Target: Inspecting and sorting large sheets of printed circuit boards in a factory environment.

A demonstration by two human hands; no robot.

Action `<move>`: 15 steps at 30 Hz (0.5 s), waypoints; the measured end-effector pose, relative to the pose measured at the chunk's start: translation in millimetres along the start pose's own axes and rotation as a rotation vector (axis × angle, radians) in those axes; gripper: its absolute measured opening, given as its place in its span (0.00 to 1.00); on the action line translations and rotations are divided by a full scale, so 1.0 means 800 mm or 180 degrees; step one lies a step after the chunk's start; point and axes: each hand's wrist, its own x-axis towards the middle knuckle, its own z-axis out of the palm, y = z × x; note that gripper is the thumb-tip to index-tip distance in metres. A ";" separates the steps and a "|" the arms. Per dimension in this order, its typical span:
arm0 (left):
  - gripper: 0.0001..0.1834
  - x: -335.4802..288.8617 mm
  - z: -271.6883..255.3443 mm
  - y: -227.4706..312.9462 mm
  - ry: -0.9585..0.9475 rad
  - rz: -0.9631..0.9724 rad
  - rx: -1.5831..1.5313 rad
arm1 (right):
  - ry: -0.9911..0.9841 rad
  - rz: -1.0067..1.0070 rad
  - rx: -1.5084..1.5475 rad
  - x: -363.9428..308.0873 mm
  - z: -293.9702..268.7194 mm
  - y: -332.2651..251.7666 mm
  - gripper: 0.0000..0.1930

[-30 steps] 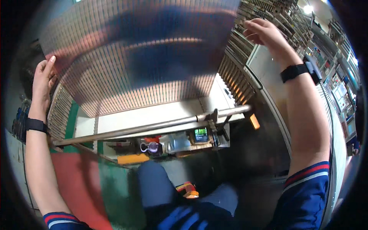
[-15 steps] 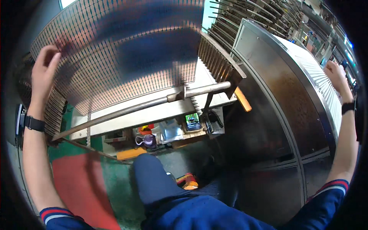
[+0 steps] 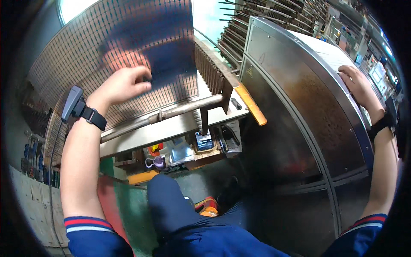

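A large, shiny copper-coloured panel [image 3: 171, 92] with a fine grid pattern stands in the slotted metal rack [image 3: 212, 70] on my left. In front of its face is my left hand [image 3: 126, 85], with bent fingers, the thumb apart from them and nothing visible in the grasp. A blurred reflection of the hand shows on the panel. Far to the right, my right hand [image 3: 357, 85] is at the top edge of a stainless-steel machine [image 3: 295, 81]. Its fingers are loosely bent, seemingly touching the edge, and no object shows in them.
A metal bar [image 3: 188, 109] runs along the rack's near side, with an orange handle [image 3: 250, 103] at the right. Below, a shelf holds a phone [image 3: 204, 141], a purple cup [image 3: 159, 162] and plastic bags [image 3: 180, 153]. More slotted racks [image 3: 274, 21] stand behind.
My left hand has moved right from the panel's left edge to before its face. My right hand has come to the machine's near top edge. The whole view has shifted right.
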 end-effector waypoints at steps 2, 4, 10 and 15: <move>0.16 0.003 0.005 0.008 -0.0214 0.0331 0.0145 | -0.0016 0.0091 -0.0034 -0.003 0.000 0.007 0.16; 0.16 -0.005 0.010 0.010 -0.0442 0.0056 0.0259 | -0.0009 0.0152 -0.0058 -0.005 -0.003 0.008 0.16; 0.15 -0.006 0.017 -0.004 -0.0380 0.0065 0.0273 | -0.0113 -0.0003 -0.0206 -0.002 -0.007 0.001 0.14; 0.18 -0.009 0.014 -0.002 -0.0433 0.0064 0.0466 | 0.0039 -0.0070 -0.0323 -0.009 -0.010 -0.001 0.13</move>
